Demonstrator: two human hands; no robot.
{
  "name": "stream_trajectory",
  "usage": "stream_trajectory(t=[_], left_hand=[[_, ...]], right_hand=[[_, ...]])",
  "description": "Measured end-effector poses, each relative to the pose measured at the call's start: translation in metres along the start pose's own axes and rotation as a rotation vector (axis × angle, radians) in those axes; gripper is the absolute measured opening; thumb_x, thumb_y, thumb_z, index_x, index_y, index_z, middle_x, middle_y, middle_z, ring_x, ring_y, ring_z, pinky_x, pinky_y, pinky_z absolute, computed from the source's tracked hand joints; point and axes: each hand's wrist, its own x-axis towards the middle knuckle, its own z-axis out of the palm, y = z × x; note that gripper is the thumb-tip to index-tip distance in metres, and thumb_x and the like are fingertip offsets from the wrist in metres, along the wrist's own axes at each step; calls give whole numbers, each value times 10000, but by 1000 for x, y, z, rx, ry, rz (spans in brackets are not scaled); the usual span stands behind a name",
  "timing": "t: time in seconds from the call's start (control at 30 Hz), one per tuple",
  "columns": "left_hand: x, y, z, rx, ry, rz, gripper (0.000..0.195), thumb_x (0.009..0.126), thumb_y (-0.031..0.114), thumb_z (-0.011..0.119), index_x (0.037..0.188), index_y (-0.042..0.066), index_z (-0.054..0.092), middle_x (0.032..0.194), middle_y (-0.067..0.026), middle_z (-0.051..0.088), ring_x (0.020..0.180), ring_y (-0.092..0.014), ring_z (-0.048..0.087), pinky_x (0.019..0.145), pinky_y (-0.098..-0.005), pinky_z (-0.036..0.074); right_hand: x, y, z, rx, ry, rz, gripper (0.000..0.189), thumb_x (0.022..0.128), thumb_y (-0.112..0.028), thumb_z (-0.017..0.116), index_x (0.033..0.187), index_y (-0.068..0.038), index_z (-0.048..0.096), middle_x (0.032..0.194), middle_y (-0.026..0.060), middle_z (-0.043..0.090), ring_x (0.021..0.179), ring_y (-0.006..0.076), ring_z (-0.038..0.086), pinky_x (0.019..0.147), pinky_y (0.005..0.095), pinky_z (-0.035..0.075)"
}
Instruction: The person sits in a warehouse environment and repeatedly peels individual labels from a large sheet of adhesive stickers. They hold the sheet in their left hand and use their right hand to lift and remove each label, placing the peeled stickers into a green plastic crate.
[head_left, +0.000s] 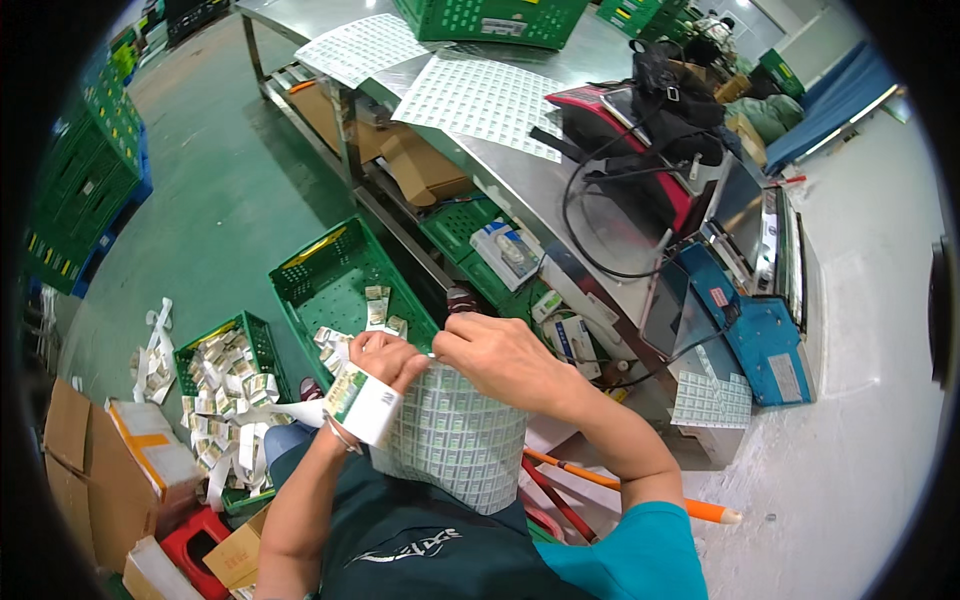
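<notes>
My left hand (386, 358) has its fingers curled at the upper left edge of a sheet of small printed labels (457, 435), which hangs against my front. A printed paper strip (364, 403) lies over the thumb side and wrist of that hand, its white tail running left toward a heap of such strips. My right hand (491, 360) pinches the top edge of the same sheet, close to the left fingertips. Beyond the hands, a green plastic crate (352, 262) on the floor holds a few printed strips (379, 304).
A smaller green crate (268, 352) overflows with label strips (225, 375) at the left, near cardboard boxes (97, 480) and a red stool (196, 540). The steel table (592, 217) bears label sheets (480, 97), a black bag (675, 112) and cables. An orange pole (675, 504) lies at lower right.
</notes>
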Motion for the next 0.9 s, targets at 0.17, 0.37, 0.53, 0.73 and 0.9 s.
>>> stream_trajectory(t=[0.17,0.37,0.53,0.73,0.9], left_hand=[[11,-42,19,-133,-302,-281,345,959,303,482,795,12,570,766,-133,594,787,-303,563,735,-397,413],[-6,-70,52,91,-67,-100,546,892,354,585,1294,-3,491,1332,-220,493,1281,-382,429,1066,-459,339],[-20,-46,11,480,104,-52,760,783,274,707,1410,28,356,1449,-218,353,1363,-357,324,1115,-463,256],[-47,-51,-13,593,-35,1,477,799,279,669,1225,96,555,890,-96,581,829,-261,598,719,-408,453],[-89,-91,-19,-648,-449,-574,389,971,380,511,1089,33,641,867,-63,692,806,-123,630,748,-280,503]], right_hand=[[-10,6,23,297,-27,139,131,809,-52,641,868,-23,528,827,131,534,752,320,578,660,403,470],[-31,23,67,1284,202,744,102,886,-112,618,863,-47,543,725,-15,534,656,56,507,586,223,418],[-36,3,108,1544,82,856,157,896,-204,641,860,-80,552,733,-19,557,611,41,501,478,178,406],[-30,15,154,1765,-3,904,159,908,-205,635,861,-84,544,729,-12,544,587,50,484,452,198,394],[-43,12,166,1670,8,1065,137,923,-182,613,853,-82,551,771,-1,548,607,79,494,487,236,422]])
